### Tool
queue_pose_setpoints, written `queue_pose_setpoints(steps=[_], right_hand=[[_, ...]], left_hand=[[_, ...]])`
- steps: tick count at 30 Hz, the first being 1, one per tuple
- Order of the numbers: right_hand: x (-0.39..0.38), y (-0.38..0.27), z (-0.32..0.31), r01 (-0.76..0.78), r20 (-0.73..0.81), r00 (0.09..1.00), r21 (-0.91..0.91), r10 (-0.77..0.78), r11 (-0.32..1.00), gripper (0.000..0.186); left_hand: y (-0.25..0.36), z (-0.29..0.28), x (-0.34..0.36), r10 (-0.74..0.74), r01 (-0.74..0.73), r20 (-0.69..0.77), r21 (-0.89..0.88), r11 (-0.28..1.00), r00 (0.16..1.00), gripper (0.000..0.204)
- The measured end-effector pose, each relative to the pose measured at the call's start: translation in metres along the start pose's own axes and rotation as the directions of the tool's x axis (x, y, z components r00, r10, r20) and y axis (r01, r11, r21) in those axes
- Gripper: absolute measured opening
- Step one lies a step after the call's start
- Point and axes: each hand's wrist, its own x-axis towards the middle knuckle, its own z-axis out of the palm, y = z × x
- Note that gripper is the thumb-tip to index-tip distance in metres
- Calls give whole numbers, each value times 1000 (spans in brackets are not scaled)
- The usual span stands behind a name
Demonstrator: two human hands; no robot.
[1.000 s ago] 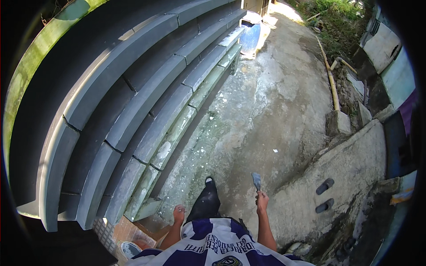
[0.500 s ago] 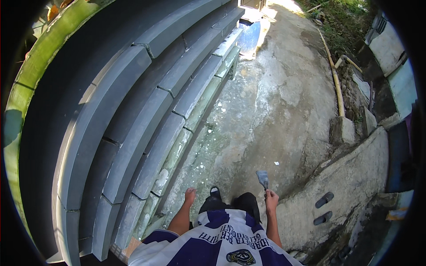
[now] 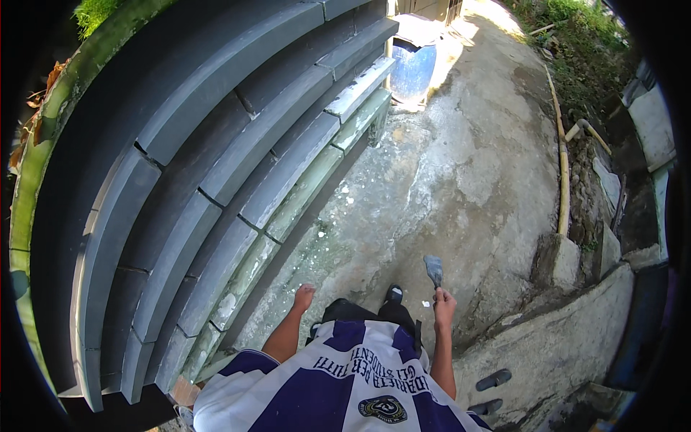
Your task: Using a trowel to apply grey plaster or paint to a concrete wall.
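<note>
A paint scraper (image 3: 433,269) with a broad, grey-smeared blade points away from me. My right hand (image 3: 445,305) is wrapped round its dark handle, held out over the concrete path. On the other side of my body, my left hand (image 3: 304,295) hangs with its fingers curled in a loose fist, and nothing shows in it. Nearest to that hand are the curved grey steps (image 3: 237,169), stacked in tiers on the left. Their lowest tier has a greenish, worn edge (image 3: 288,209) with pale patches. Both hands are apart from the steps.
A blue barrel (image 3: 414,75) stands at the far end of the steps. Along the right lie a long yellowish pole (image 3: 563,173) and a raised concrete slab (image 3: 554,335), with a pair of dark slippers (image 3: 493,380) on it. White specks dot the path (image 3: 403,216).
I have moved forward along the path; the barrel and steps come nearer and the slippers fall back. My other foot now shows ahead. The scraper stays in my right hand.
</note>
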Motion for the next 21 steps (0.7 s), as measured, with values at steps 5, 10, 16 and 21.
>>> queue_pose_setpoints(steps=[5, 10, 16, 21], right_hand=[[127, -55, -22, 159, -33, 986, -125, -164, 979, 28], [223, -114, 8, 268, 3, 961, -227, -275, 936, 31], [311, -189, 93, -70, 386, 923, 164, 1, 984, 19], [383, -232, 176, -191, 635, 763, 41, 122, 981, 12]], left_hand=[[12, 36, -46, -310, 302, 15, 185, 935, 951, 28], [8, 53, -27, -71, 9, 210, 284, 959, 975, 26], [80, 94, 85, -593, 490, -83, -477, 729, 801, 30], [135, 122, 179, -609, 448, -127, -563, 694, 783, 28]])
